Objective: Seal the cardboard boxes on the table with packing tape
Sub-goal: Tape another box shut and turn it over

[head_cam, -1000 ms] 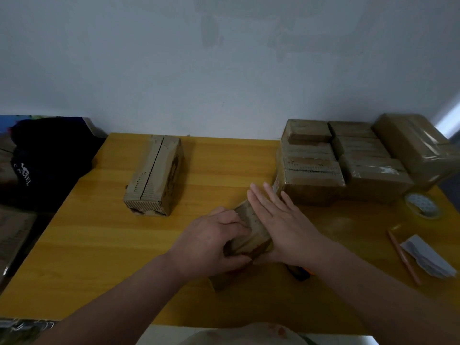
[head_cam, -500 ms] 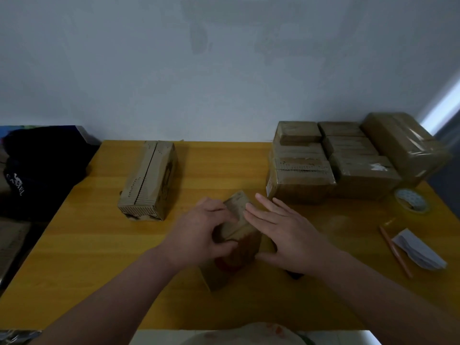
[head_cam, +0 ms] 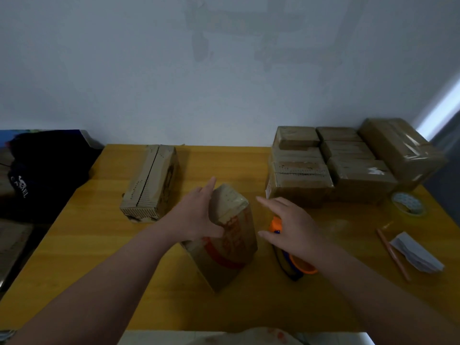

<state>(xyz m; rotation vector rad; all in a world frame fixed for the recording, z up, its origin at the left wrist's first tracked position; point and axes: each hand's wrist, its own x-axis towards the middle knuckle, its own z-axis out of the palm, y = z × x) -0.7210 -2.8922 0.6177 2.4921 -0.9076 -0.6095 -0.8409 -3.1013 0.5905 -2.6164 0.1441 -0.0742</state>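
A small cardboard box (head_cam: 231, 240) with red print stands on end in the middle of the yellow table (head_cam: 99, 270), its taped top facing up. My left hand (head_cam: 196, 217) grips its left side, thumb across the front. My right hand (head_cam: 291, 227) hovers to its right with fingers spread, empty, just over an orange and blue tape dispenser (head_cam: 291, 260) lying on the table. A second box (head_cam: 151, 183) with an untaped centre seam lies at the back left.
A stack of taped boxes (head_cam: 348, 165) fills the back right. A roll of tape (head_cam: 408, 204), a pencil (head_cam: 392, 252) and folded paper (head_cam: 415, 252) lie at the right edge. A black bag (head_cam: 44, 170) sits beyond the table's left edge.
The box was tipped up onto its end. My right hand came off the box and moved right, uncovering the tape dispenser. My left hand stayed on the box.
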